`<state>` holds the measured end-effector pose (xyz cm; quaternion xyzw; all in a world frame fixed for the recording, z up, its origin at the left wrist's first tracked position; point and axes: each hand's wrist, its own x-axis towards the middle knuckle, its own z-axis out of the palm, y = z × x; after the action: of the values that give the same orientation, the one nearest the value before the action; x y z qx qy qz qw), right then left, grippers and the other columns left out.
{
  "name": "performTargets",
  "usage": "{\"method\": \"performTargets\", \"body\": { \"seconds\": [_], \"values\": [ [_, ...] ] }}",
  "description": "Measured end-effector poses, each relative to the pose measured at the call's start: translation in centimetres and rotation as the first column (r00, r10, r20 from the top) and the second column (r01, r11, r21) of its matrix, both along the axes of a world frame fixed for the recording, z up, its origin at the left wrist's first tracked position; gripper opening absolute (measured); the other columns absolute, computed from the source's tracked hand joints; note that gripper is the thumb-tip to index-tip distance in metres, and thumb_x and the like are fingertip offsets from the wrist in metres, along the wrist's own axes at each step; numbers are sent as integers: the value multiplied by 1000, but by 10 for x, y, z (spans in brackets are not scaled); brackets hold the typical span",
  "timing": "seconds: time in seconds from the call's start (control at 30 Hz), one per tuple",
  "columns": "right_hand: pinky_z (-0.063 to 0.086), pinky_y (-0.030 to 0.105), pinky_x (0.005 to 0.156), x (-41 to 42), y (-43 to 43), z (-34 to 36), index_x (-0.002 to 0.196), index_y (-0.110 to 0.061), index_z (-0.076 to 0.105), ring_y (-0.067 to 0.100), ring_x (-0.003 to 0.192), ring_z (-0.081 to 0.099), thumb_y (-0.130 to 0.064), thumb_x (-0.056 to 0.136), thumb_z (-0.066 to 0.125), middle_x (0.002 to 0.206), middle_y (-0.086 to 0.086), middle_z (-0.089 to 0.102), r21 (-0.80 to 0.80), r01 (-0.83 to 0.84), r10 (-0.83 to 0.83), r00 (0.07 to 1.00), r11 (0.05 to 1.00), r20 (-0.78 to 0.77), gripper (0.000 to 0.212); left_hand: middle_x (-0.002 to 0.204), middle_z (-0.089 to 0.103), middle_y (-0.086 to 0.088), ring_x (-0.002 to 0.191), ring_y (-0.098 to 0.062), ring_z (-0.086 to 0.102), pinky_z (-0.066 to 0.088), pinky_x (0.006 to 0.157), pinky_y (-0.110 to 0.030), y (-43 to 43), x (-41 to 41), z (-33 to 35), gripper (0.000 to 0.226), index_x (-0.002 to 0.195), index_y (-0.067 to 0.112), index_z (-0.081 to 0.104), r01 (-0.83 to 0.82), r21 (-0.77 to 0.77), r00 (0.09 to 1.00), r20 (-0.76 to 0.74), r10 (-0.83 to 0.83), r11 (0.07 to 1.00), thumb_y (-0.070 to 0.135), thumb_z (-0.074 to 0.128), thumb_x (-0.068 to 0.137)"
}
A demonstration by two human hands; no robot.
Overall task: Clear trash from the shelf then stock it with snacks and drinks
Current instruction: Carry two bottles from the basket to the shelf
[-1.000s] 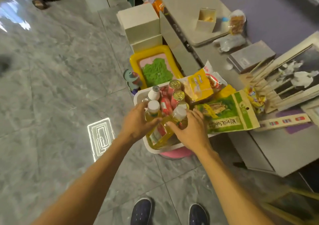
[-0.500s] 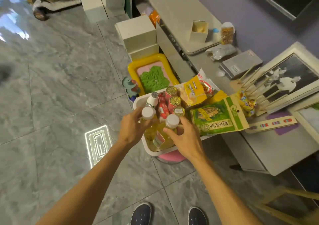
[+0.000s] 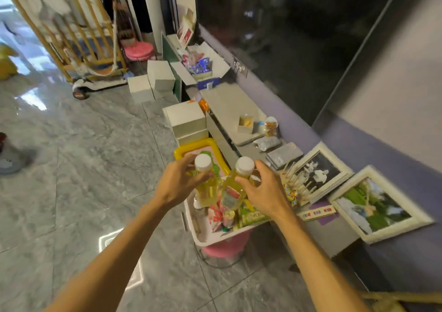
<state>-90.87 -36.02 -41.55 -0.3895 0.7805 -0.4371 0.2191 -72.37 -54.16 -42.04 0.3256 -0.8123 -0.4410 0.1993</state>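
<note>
My left hand (image 3: 178, 183) grips a yellow drink bottle (image 3: 206, 187) with a white cap, held upright above the white basket (image 3: 203, 236). Beside it, my right hand (image 3: 264, 192) grips a second yellow drink bottle (image 3: 235, 187) with a white cap and a red label, tilted slightly. Both bottles hang clear of the basket, which holds snack packets (image 3: 221, 216) and a green bag (image 3: 253, 214). The low grey shelf (image 3: 229, 107) runs along the purple wall to the right, with a small open carton (image 3: 245, 124), a snack jar (image 3: 271, 126) and a crumpled bottle (image 3: 266, 143) on it.
The basket sits on a pink stool (image 3: 224, 248). A yellow tray (image 3: 184, 147) lies on the floor behind it. White boxes (image 3: 186, 119) stand by the shelf's front. Two framed pictures (image 3: 380, 207) lean on the shelf at right. A wooden crib (image 3: 79, 43) stands far left.
Both hands have lifted the two yellow bottles up out of the basket. The view has tilted upward, showing more of the shelf, the wall and the room beyond.
</note>
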Motion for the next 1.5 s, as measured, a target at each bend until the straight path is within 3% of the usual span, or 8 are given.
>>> {"method": "performTargets", "body": {
  "seconds": [0.2, 0.37, 0.5, 0.77, 0.87, 1.07, 1.37, 1.5],
  "values": [
    [59, 37, 94, -4, 54, 137, 122, -40, 59, -3, 111, 62, -47, 88, 77, 117, -22, 64, -52, 39, -45, 993, 998, -105, 39, 113, 76, 20, 103, 6, 69, 61, 88, -31, 25, -11, 143, 39, 121, 33, 74, 99, -102, 993, -61, -105, 990, 46, 85, 85],
    [54, 21, 75, -2, 116, 206, 119, -44, 56, -5, 100, 63, -66, 83, 67, 113, -21, 66, -111, 218, -236, 952, 970, -196, 44, 106, 79, 13, 94, -7, 77, 65, 80, -40, 52, -42, 211, 46, 116, 30, 74, 257, -153, 951, -135, -278, 954, 59, 84, 82],
    [59, 32, 81, 9, 185, 224, 120, -38, 56, 3, 101, 64, -67, 85, 65, 115, -15, 67, -164, 402, -430, 879, 901, -205, 46, 97, 80, 18, 85, -2, 79, 62, 70, -32, 100, -78, 235, 47, 111, 36, 73, 449, -169, 865, -164, -474, 878, 72, 79, 80],
    [59, 34, 87, 39, 363, 238, 124, -33, 56, 13, 113, 66, -38, 93, 75, 123, -12, 65, -158, 692, -709, 689, 705, -147, 37, 97, 80, 19, 88, 0, 78, 64, 77, -23, 263, -148, 251, 40, 114, 28, 75, 762, -164, 606, -159, -780, 626, 54, 83, 85],
    [60, 43, 92, 56, 440, 239, 125, -25, 59, 16, 115, 66, -31, 93, 76, 125, -3, 67, -141, 784, -796, 585, 604, -156, 36, 97, 81, 14, 91, -3, 78, 64, 80, -32, 343, -164, 252, 32, 110, 29, 77, 839, -140, 504, -165, -848, 526, 48, 85, 86],
    [56, 52, 102, 84, 584, 231, 134, -29, 54, 18, 123, 62, -30, 96, 73, 135, -4, 64, -66, 885, -884, 452, 461, -116, 43, 105, 79, 17, 97, 0, 75, 61, 81, -27, 500, -185, 245, 44, 115, 30, 76, 921, -157, 336, -146, -930, 357, 61, 81, 84],
    [53, 52, 106, 90, 754, 212, 137, -21, 54, 17, 129, 58, -20, 95, 74, 137, -2, 62, 9, 914, -907, 405, 407, -117, 47, 111, 78, 14, 100, 2, 73, 58, 82, -15, 692, -206, 219, 55, 123, 22, 74, 961, -50, 262, -147, -954, 272, 55, 81, 79],
    [52, 53, 106, 66, 801, 193, 137, -19, 54, 19, 128, 59, -19, 96, 72, 136, -1, 62, 43, 920, -913, 392, 390, -111, 45, 117, 76, 7, 106, -9, 72, 60, 91, -29, 742, -235, 196, 51, 128, 18, 72, 961, -20, 272, -85, -959, 275, 43, 84, 85]
  ]
}}
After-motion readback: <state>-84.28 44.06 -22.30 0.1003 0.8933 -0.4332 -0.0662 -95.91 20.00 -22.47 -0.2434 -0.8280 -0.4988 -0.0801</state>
